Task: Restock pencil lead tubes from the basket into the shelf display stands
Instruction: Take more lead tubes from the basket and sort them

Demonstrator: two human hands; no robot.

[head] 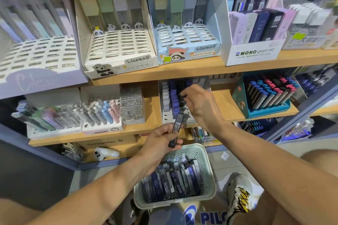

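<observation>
Below the hands: basket [210, 184] holds many tubes | left hand [161, 140] grips black tube [176, 130] | right hand [199, 104] pinches tube into partly filled stand [165, 103]

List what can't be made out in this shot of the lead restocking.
- Head view: right hand covers the stand slots it reaches into; whether its fingers pinch a tube is unclear.
- Lower tubes in the basket are buried under the top layer.
- Left hand hides the middle of the black tube.
- Top-shelf tube labels are blurred.
- The bag logo is cut off by the bottom edge.
</observation>
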